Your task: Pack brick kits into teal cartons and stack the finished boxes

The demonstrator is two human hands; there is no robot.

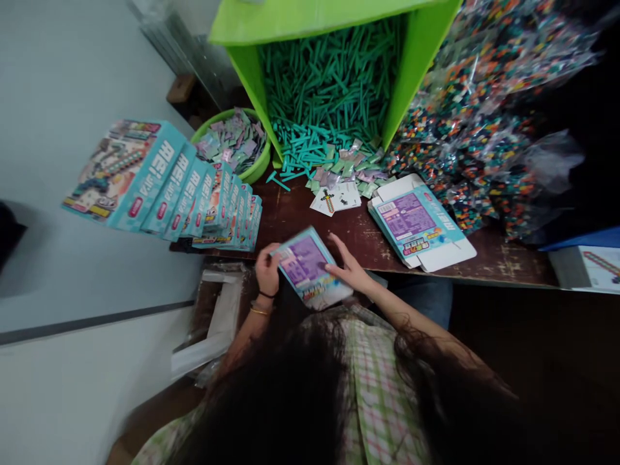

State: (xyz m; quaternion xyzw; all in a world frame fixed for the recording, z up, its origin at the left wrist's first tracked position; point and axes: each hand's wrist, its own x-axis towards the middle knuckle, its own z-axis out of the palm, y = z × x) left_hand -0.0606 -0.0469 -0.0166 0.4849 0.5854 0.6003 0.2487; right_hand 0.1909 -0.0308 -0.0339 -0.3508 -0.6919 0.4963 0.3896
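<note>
Flat teal cardboard box w/ a purple printed panel [305, 261] is tilted in front of the near edge of the dark red-brown worn wooden table [290, 210], between both hands; can't tell if it touches the edge. To handle it well, IMO: steady it from the L side, work the R edge w/ light fingertip pressure, don't squeeze the middle, as thin card will prob. dent; keep it clear of the teal flat-sided box w/ open white flaps [416, 219] lying on the table to the R. Grip: L hand [268, 270] is clamped on the box's L edge, fingers curled, underside hidden. R hand [351, 266] is spread, thumb on the purple panel, index well apart from it & raised near the R edge; lower fingers unclear, so can't tell how much they support.
</note>
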